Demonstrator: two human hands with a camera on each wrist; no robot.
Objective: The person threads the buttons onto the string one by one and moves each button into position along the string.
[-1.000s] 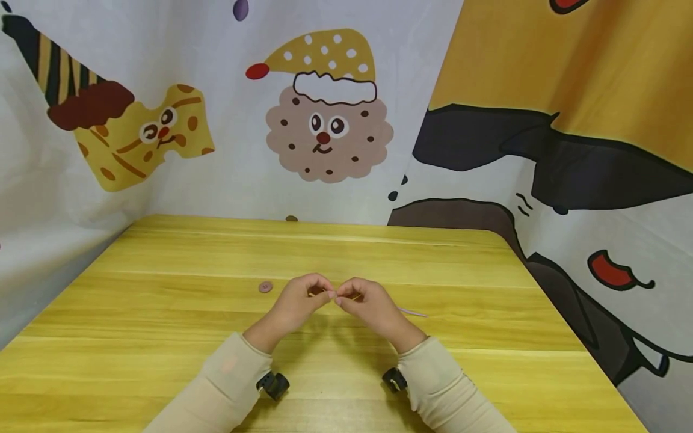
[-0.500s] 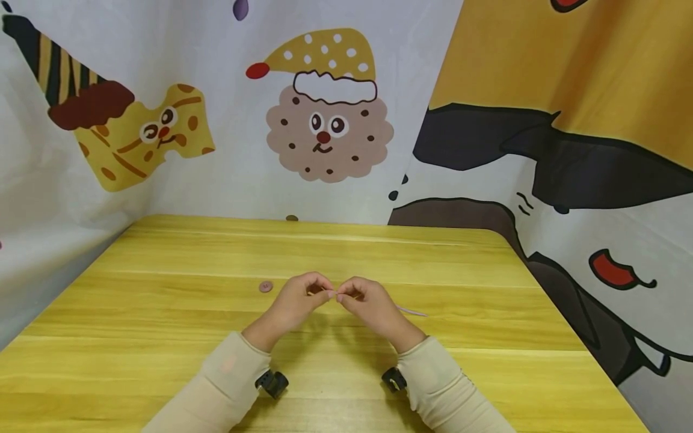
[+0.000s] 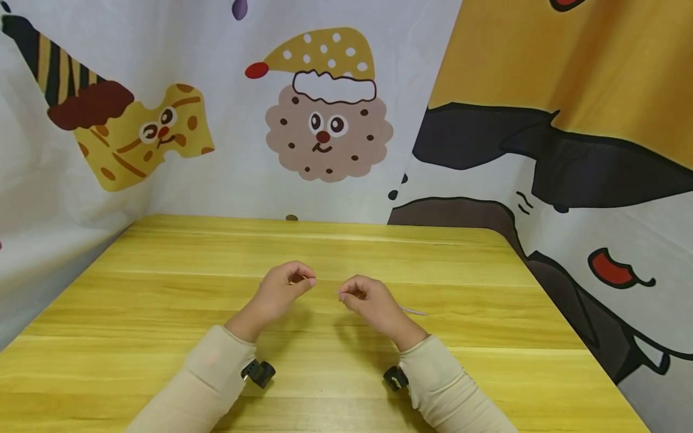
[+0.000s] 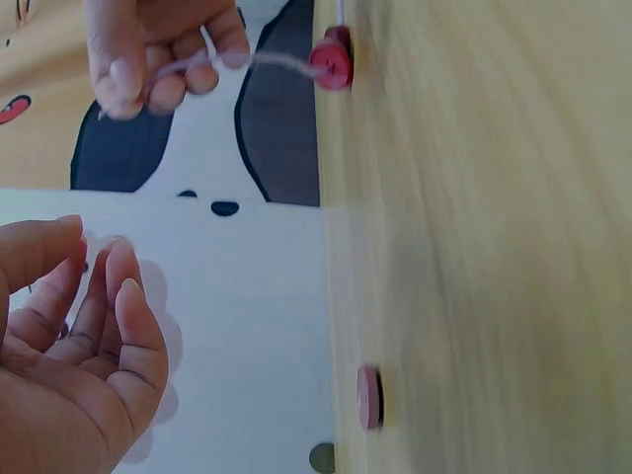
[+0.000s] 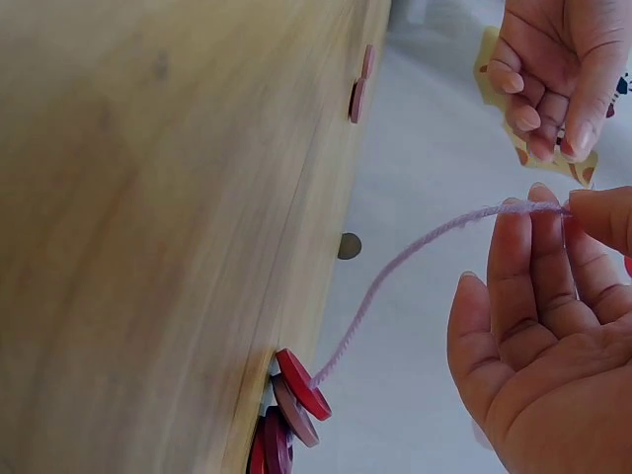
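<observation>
A lilac cord is pinched near its end between the thumb and fingers of my right hand. From there it arcs down to several threaded buttons lying on the table, a red button foremost and a mauve button behind it. In the head view these buttons are hidden by the right hand, and the cord's tail shows past it. My left hand hovers apart to the left, fingers loosely bent, with nothing visible in it. A loose pink button lies on the table near it.
Two loose buttons stand out at the far side in the right wrist view, one a pinkish button. The wooden table meets a cartoon-printed curtain at its back edge. Dark wrist cameras sit under both sleeves.
My left hand has parted from the right hand and moved left and away from me, now covering the loose button in the head view. The right hand stays nearly still with the cord.
</observation>
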